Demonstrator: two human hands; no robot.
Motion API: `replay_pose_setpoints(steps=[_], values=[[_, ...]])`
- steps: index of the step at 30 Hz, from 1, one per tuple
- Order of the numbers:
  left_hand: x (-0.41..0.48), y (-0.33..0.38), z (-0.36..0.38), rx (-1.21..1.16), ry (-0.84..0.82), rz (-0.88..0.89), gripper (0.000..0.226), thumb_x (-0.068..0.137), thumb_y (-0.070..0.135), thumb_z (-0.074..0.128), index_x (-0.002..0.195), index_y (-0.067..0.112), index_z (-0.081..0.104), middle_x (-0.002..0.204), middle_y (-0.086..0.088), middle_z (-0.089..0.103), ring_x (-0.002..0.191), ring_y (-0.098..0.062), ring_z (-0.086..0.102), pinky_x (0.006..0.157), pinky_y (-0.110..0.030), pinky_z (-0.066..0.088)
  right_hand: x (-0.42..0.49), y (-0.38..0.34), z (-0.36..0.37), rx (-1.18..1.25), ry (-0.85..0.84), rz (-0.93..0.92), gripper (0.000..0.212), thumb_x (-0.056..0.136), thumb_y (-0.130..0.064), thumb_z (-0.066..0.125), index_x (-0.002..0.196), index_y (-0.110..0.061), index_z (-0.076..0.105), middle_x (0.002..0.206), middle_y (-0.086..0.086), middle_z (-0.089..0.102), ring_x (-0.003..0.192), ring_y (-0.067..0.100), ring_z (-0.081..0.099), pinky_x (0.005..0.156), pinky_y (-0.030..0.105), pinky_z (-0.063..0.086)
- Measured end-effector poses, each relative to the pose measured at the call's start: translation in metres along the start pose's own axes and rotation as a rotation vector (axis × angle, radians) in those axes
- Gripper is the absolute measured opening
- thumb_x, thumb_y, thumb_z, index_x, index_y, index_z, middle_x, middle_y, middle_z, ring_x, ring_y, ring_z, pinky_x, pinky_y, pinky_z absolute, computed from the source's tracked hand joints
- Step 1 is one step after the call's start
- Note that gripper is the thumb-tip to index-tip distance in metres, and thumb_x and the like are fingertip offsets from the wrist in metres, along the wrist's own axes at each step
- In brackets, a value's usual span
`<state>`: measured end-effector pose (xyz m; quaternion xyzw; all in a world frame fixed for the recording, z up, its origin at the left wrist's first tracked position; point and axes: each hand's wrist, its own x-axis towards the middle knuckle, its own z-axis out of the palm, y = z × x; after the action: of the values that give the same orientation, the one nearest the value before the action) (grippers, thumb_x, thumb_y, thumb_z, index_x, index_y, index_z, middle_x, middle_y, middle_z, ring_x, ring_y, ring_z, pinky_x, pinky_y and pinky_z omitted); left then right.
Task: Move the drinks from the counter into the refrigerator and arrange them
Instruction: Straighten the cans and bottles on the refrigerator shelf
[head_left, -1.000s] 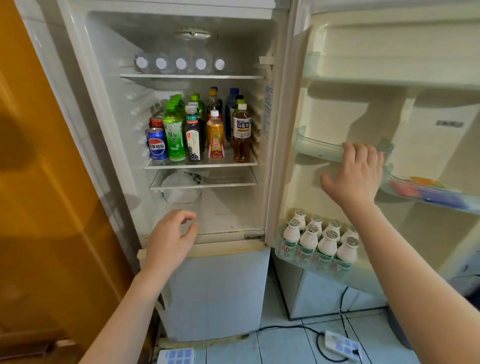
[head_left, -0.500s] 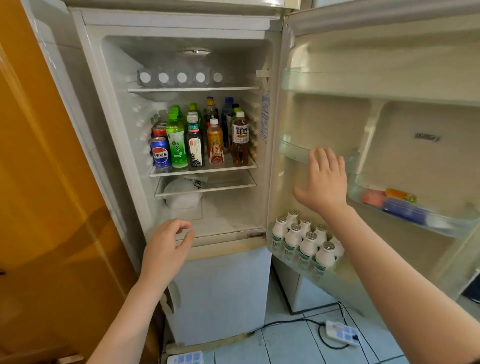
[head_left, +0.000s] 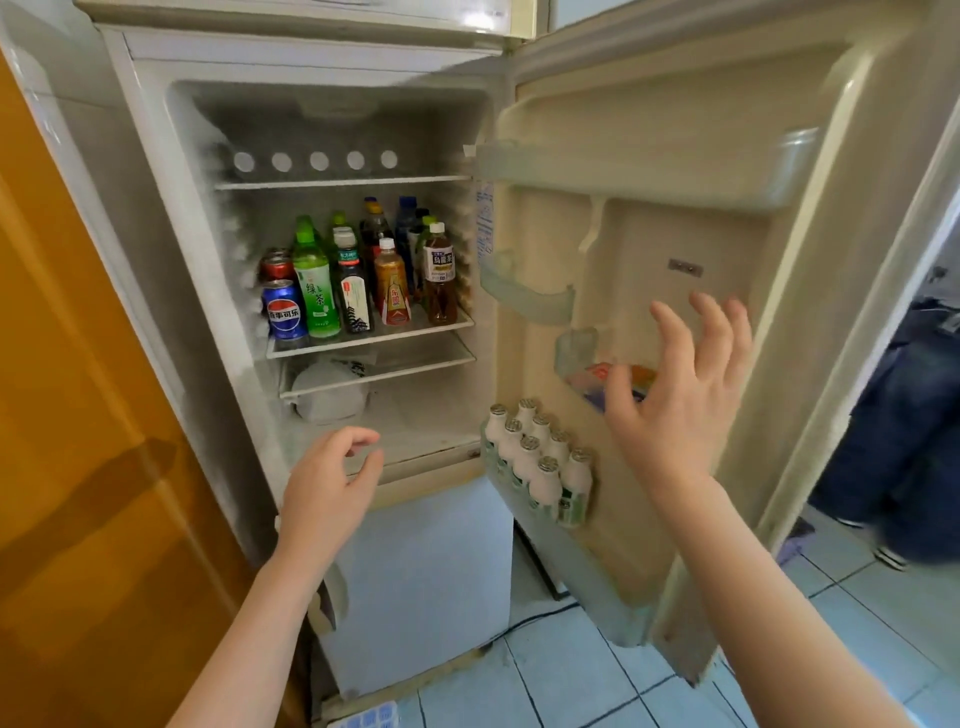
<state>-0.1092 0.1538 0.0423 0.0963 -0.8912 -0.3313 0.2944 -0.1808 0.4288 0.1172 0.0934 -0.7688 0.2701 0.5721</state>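
Now the refrigerator (head_left: 197, 322) stands wide open, with its door (head_left: 675, 218) swung out to the right. The drinks (head_left: 363, 244) are all inside it. On the middle shelf (head_left: 374, 339) many stand up straight, close together: a blue can (head_left: 284, 314) at the front left with a red can (head_left: 275, 267) right behind it, then a green bottle (head_left: 313, 283), a dark bottle (head_left: 354, 296), a small orange bottle (head_left: 390, 286) and a brown bottle (head_left: 440, 275) along the front. More bottles stand behind them, too hidden to tell apart. On the top shelf (head_left: 343, 182) five white caps (head_left: 319, 161) face out in a row. Under the middle shelf sits a round white thing (head_left: 327, 395). In the lowest rack (head_left: 571, 517) of the door, little white bottles (head_left: 540, 467) with silver tops are packed tight. A higher rack (head_left: 574, 351) holds some bright packets (head_left: 602, 376).

The left hand (head_left: 327, 483) is low, in front of the bottom edge of the open part. Its fingers (head_left: 361, 437) are bent a little and loose, and they hold nothing. The right hand (head_left: 680, 400) is up in front of the inside of the door, just above the little white bottles. Its fingers are spread wide apart and hold nothing. I cannot tell if it touches the door.

Pale blue tiles cover the floor (head_left: 571, 675).
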Motion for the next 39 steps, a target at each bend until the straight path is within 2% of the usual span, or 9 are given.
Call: replay_pose_setpoints(steps=[4, 10, 12, 16, 20, 25, 28, 33, 39], values=[[-0.009, 0.004, -0.001, -0.05, -0.007, 0.019, 0.022, 0.092, 0.022, 0.057, 0.114, 0.02, 0.06, 0.108, 0.009, 0.058, 0.102, -0.007, 0.052, 0.081, -0.022, 0.04, -0.017, -0.016, -0.028, -0.066, 0.06, 0.003, 0.046, 0.075, -0.016, 0.064, 0.119, -0.005, 0.061, 0.138, 0.021, 0.045, 0.13, 0.033, 0.031, 0.109, 0.042, 0.025], [-0.025, 0.001, -0.009, -0.103, -0.021, 0.041, 0.022, 0.092, 0.021, 0.057, 0.114, 0.02, 0.06, 0.108, 0.01, 0.056, 0.1, -0.006, 0.052, 0.08, -0.022, 0.04, -0.047, -0.029, -0.048, -0.078, 0.031, 0.198, 0.066, 0.078, -0.026, 0.056, 0.138, -0.005, 0.037, 0.149, 0.021, 0.025, 0.14, 0.035, 0.014, 0.113, 0.052, 0.008], [-0.029, -0.001, -0.014, -0.13, -0.023, 0.039, 0.02, 0.092, 0.022, 0.057, 0.112, 0.022, 0.06, 0.107, 0.01, 0.057, 0.1, -0.006, 0.053, 0.08, -0.021, 0.04, -0.056, -0.035, -0.048, 0.073, -0.04, 0.271, 0.067, 0.08, -0.025, 0.055, 0.139, -0.004, 0.032, 0.148, 0.02, 0.028, 0.138, 0.036, 0.023, 0.113, 0.056, 0.018], [-0.039, -0.003, -0.023, -0.158, -0.031, 0.051, 0.021, 0.093, 0.023, 0.056, 0.113, 0.022, 0.06, 0.108, 0.009, 0.058, 0.101, -0.005, 0.054, 0.081, -0.019, 0.041, -0.078, -0.059, -0.043, 0.338, -0.242, 0.274, 0.072, 0.087, -0.027, 0.049, 0.148, -0.017, 0.012, 0.15, 0.008, 0.027, 0.137, 0.019, 0.028, 0.109, 0.03, 0.027], [-0.047, -0.005, -0.03, -0.176, -0.052, 0.063, 0.024, 0.093, 0.024, 0.054, 0.117, 0.024, 0.057, 0.108, 0.013, 0.056, 0.095, 0.007, 0.051, 0.074, -0.008, 0.038, -0.09, -0.083, -0.033, 0.449, -0.27, 0.137, 0.061, 0.092, -0.03, 0.04, 0.148, -0.014, 0.02, 0.149, 0.007, 0.03, 0.137, 0.014, 0.028, 0.111, 0.016, 0.02], [-0.057, -0.008, -0.039, -0.283, -0.094, 0.047, 0.027, 0.095, 0.028, 0.052, 0.12, 0.036, 0.048, 0.117, 0.018, 0.055, 0.108, 0.005, 0.051, 0.088, -0.017, 0.046, -0.095, -0.104, -0.014, 0.57, -0.386, 0.023, 0.05, 0.096, -0.034, 0.036, 0.144, -0.02, 0.033, 0.146, -0.005, 0.037, 0.136, 0.008, 0.033, 0.112, 0.025, 0.03], [-0.06, -0.009, -0.043, -0.358, -0.137, 0.03, 0.038, 0.095, 0.03, 0.051, 0.123, 0.052, 0.037, 0.125, 0.03, 0.046, 0.122, 0.002, 0.044, 0.104, -0.029, 0.041, -0.09, -0.114, 0.003, 0.644, -0.479, -0.003, 0.046, 0.097, -0.034, 0.035, 0.139, -0.019, 0.045, 0.141, -0.009, 0.044, 0.13, 0.005, 0.041, 0.102, 0.036, 0.045], [-0.053, -0.022, -0.042, -0.405, -0.101, -0.019, 0.066, 0.092, 0.037, 0.055, 0.139, 0.054, 0.012, 0.153, 0.015, 0.024, 0.14, -0.009, 0.028, 0.112, -0.046, 0.034, -0.082, -0.133, 0.047, 0.718, -0.645, -0.126, 0.038, 0.099, -0.032, 0.038, 0.133, -0.023, 0.051, 0.139, -0.012, 0.043, 0.117, 0.009, 0.052, 0.09, 0.039, 0.052], [-0.02, -0.053, -0.038, -0.301, 0.088, -0.11, 0.085, 0.087, 0.036, 0.064, 0.144, 0.048, 0.003, 0.151, 0.026, 0.011, 0.139, -0.001, 0.016, 0.114, -0.035, 0.027, -0.079, -0.163, 0.117, 0.698, -0.691, -0.265, 0.039, 0.092, -0.023, 0.05, 0.131, -0.024, 0.054, 0.14, -0.009, 0.04, 0.1, 0.002, 0.052, 0.069, 0.022, 0.046]])
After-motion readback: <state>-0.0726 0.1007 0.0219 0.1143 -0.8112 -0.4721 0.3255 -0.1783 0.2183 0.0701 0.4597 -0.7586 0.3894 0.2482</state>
